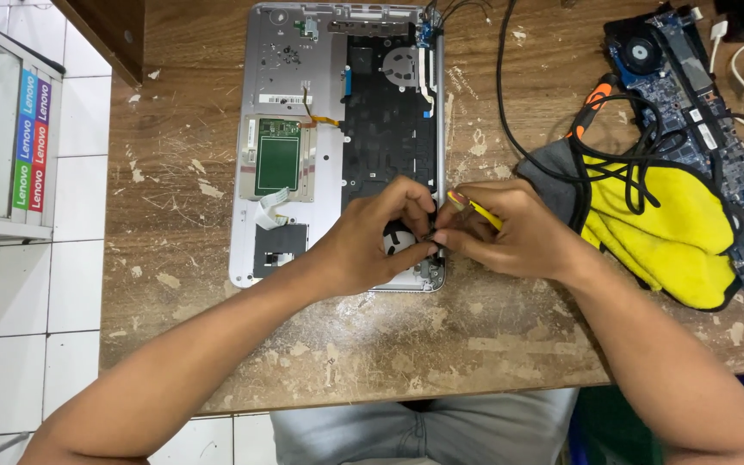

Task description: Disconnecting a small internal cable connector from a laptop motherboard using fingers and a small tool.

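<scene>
An opened silver laptop base (286, 129) lies on a worn wooden table (174, 215), its inner side up, with a green board and black keyboard backing showing. My left hand (372, 245) rests on the base's near right corner, fingers pinched at a small dark part by the hinge. My right hand (510, 232) meets it there, gripping a yellow-handled tool (475, 209) whose tip points at the same spot. A round white part (398, 239) shows under my left fingers.
A yellow and grey cloth (665, 224) lies to the right under black cables (630, 164). A blue circuit board with a fan (691, 86) sits at the far right. An orange-handled tool (592, 103) lies by the cloth. White floor tiles are left of the table.
</scene>
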